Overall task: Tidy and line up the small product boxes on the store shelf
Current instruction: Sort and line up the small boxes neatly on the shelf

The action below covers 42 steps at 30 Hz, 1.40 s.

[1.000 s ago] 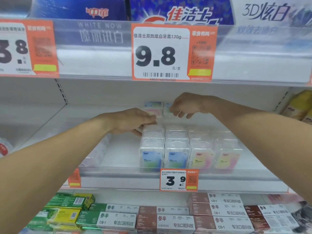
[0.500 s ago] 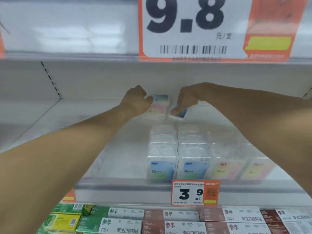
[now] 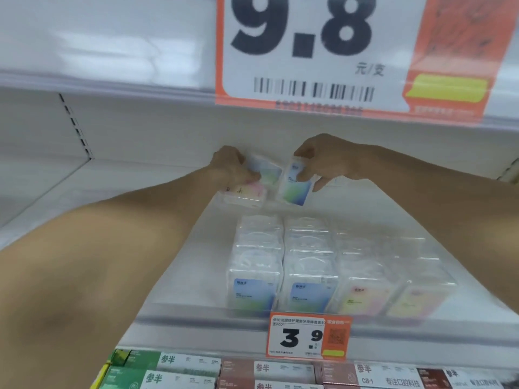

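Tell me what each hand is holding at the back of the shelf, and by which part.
The right hand pinches the blue-green box by its upper end. The left hand grips the pink-labelled box at its top left; a second box may be underneath.

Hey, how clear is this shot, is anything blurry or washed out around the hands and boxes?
Head view: the left hand and right hand, each holding small boxes at the shelf's back, are smeared by motion; the blue box print is unreadable. The front rows of clear boxes look soft and hazy. The 9.8 price tag is large but blurred; bright, flat lighting washes out the white shelf.
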Motion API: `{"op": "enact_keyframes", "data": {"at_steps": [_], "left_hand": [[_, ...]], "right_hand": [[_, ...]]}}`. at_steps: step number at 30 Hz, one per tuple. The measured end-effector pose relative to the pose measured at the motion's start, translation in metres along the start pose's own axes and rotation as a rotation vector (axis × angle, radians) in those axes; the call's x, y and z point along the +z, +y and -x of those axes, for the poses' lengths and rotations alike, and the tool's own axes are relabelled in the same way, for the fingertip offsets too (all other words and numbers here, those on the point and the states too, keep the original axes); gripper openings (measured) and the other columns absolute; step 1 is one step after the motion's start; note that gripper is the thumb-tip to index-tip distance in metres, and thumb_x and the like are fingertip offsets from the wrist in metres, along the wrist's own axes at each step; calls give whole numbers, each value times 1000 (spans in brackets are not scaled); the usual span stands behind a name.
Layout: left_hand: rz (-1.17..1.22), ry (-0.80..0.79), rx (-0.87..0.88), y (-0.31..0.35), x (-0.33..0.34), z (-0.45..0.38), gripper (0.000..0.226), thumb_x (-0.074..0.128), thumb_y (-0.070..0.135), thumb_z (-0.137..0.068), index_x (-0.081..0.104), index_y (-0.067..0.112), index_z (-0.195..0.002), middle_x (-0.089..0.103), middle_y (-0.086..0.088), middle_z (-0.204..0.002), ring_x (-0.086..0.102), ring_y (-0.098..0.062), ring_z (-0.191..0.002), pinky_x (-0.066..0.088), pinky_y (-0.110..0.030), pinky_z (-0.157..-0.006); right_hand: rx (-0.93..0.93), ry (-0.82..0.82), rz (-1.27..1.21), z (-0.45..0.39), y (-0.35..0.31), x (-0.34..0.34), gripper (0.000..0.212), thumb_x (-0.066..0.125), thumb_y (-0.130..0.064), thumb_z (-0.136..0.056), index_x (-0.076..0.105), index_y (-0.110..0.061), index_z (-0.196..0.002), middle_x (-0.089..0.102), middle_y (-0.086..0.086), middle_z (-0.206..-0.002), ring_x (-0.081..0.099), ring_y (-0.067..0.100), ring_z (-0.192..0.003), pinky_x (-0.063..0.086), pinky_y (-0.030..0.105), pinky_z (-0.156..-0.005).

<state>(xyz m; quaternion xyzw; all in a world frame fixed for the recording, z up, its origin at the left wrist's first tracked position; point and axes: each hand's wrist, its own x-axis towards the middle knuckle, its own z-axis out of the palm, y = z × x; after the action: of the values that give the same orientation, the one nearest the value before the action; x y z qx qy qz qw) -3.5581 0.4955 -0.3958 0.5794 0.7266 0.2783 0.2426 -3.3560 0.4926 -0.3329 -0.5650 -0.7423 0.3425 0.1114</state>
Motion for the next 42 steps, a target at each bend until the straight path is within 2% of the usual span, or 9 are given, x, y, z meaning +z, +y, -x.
{"op": "enact_keyframes", "data": {"at_steps": [3,8,10,14,19,25,28,35,42], "left_hand": [[172,107,168,-1,-9,2,38,91,19,-58,65,17,-84,68,-1,-86,66,-20,-77,54,-29,-64],[341,206,346,7,-29,24,29,86,15,-70,70,16,-94,67,-8,-97,63,-23,-76,59,-36,-78],[404,203,372,11,-37,38,27,82,16,-75,67,20,-97,65,-8,-99,64,-25,-81,61,-35,-74],[222,61,381,18,-45,66,39,78,19,-80,65,17,-117,61,0,-99,59,-8,-81,49,-11,-73],[84,-253,312,20,-57,95,33,73,14,-84,65,12,-116,63,4,-101,68,-20,-88,59,-28,-77],[120,-497,212,5,-51,110,27,68,25,-88,66,16,-113,68,-1,-113,67,-13,-96,55,-16,-71],[135,-501,165,5,-48,114,36,55,44,-94,66,14,-110,68,2,-103,66,-5,-86,52,-10,-64],[171,-411,176,6,-40,112,44,52,38,-98,68,-2,-108,66,0,-86,63,7,-56,48,-9,-52],[173,-411,184,5,-40,112,45,48,40,-99,69,1,-106,71,-6,-103,65,6,-58,49,-9,-52]], "right_hand": [[-11,63,-130,14,5,-6,29,74,-2,-82,56,-11,-103,57,6,-107,62,23,-99,60,40,-81],[-21,178,-274,35,17,-16,39,78,-8,-80,55,-17,-110,57,9,-121,62,24,-107,60,43,-83],[-36,203,-283,43,20,-18,34,82,-19,-78,58,-25,-101,60,4,-121,64,20,-105,61,40,-82],[-79,187,-331,60,18,-16,31,80,-31,-80,64,-24,-106,63,-1,-114,61,12,-91,62,34,-72],[-77,-9,-215,75,16,-5,33,75,-27,-86,60,-22,-116,59,3,-113,63,18,-103,62,34,-74],[-11,-160,-79,77,17,8,37,73,-37,-86,63,-25,-119,64,3,-120,63,20,-108,55,30,-85],[25,-202,-48,77,17,12,30,65,-49,-88,68,-31,-112,64,2,-118,60,13,-98,49,26,-88],[39,-194,-56,71,18,11,23,59,-35,-96,68,-23,-114,62,-4,-101,56,11,-88,50,24,-82],[30,-173,-90,67,22,12,29,59,-40,-95,68,-19,-114,67,3,-112,59,16,-97,50,35,-97]]}}
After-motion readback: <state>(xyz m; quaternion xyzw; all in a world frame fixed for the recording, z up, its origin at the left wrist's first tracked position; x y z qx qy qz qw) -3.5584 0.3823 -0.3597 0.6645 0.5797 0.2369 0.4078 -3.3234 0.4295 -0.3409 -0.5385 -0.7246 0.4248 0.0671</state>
